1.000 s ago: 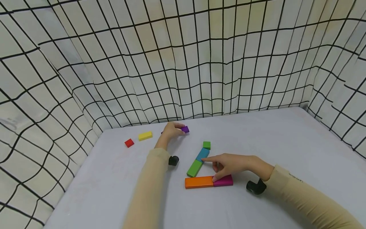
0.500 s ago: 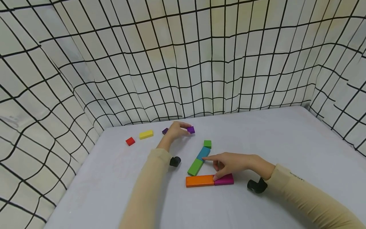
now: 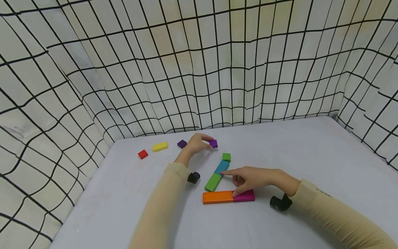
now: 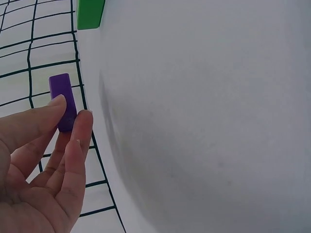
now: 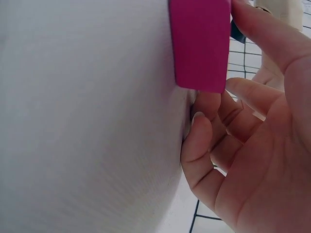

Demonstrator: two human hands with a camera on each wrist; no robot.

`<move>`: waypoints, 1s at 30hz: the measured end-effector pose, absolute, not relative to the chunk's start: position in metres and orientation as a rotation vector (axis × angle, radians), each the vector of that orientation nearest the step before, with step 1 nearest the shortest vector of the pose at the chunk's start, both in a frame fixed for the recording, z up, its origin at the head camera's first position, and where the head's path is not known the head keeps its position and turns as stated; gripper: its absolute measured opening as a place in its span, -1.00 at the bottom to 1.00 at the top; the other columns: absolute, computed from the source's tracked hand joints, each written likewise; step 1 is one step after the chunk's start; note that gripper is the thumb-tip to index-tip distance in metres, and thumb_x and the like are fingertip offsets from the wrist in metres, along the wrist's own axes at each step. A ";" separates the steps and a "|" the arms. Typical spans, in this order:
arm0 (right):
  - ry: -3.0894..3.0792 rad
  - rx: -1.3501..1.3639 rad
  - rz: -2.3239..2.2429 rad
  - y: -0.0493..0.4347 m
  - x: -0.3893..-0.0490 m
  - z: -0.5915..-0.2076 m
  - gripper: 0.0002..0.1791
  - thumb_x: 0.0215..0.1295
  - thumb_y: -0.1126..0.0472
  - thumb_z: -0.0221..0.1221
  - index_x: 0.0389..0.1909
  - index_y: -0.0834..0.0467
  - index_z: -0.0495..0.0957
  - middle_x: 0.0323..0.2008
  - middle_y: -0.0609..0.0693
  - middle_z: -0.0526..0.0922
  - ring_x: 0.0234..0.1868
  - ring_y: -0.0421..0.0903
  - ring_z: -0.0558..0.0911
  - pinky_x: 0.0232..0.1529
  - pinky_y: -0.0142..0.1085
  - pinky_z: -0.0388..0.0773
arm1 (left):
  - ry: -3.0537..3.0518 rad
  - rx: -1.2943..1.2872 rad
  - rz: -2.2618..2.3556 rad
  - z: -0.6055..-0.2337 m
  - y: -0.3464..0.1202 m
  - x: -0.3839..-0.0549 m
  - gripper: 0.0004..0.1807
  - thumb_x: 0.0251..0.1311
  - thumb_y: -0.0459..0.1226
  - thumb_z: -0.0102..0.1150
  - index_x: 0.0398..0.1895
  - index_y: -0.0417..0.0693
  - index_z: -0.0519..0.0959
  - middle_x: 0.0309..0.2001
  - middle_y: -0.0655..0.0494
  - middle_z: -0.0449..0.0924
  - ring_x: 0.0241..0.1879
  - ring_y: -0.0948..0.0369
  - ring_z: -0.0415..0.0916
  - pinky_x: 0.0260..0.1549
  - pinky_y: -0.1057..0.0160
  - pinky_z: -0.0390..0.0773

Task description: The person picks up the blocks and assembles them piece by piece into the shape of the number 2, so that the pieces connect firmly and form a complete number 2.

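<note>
Left hand pinches a purple block; positioning it seems the step, calling for a gentle set-down. Right hand spreads thumb and forefinger between magenta block and blue block.

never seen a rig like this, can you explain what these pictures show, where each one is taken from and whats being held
There is no robot here, just a person working with bare hands. The wide picture comes from a camera on the head, looking forward and down. The two close-ups come from cameras on the wrists, apparently the dark gadgets.

On the pale table, a small green block, blue block and longer green block form a bent line; nearer lie an orange block and magenta block, end to end. Off left are a red block, yellow block and dark violet block.

The left hand has a purple block in its grip. The right hand touches the blue and magenta blocks.
</note>
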State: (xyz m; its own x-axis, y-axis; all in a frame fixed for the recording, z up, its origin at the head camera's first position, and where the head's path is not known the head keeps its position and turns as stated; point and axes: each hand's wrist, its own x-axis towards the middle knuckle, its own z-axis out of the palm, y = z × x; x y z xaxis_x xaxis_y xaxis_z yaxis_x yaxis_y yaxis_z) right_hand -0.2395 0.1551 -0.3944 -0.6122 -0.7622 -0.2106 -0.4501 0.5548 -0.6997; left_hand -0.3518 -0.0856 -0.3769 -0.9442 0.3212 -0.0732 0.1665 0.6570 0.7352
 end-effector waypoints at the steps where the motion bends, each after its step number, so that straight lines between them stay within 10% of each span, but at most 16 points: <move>1: 2.291 -0.973 -0.832 0.155 -0.239 -0.395 -0.14 0.31 0.10 0.41 0.55 0.18 0.25 -0.38 -0.14 0.48 -0.38 -0.23 0.46 -0.32 -0.39 0.41 | 2.677 0.396 1.153 -0.377 -0.085 -0.352 -0.56 0.22 -0.41 0.36 0.21 -0.14 0.66 0.20 -0.10 0.61 0.33 -0.04 0.39 0.33 -0.05 0.33; 30: 2.291 -0.989 -0.833 0.156 -0.239 -0.395 -0.15 0.31 0.10 0.40 0.55 0.18 0.25 -0.39 -0.16 0.47 -0.39 -0.24 0.45 -0.33 -0.40 0.38 | 2.636 0.501 0.965 -0.373 -0.067 -0.349 -0.64 0.27 -0.44 0.32 0.15 -0.18 0.68 0.16 -0.08 0.64 0.22 0.00 0.50 0.25 0.01 0.45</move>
State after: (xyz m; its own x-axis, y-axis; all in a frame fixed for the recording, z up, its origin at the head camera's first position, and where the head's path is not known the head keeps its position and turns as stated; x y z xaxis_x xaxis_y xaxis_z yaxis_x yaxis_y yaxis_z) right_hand -0.2390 0.1560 -0.3948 -0.6077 -0.7678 -0.2027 -0.4581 0.5474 -0.7003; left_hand -0.3493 -0.0667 -0.3729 -0.8978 0.4147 -0.1482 0.2211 0.7155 0.6627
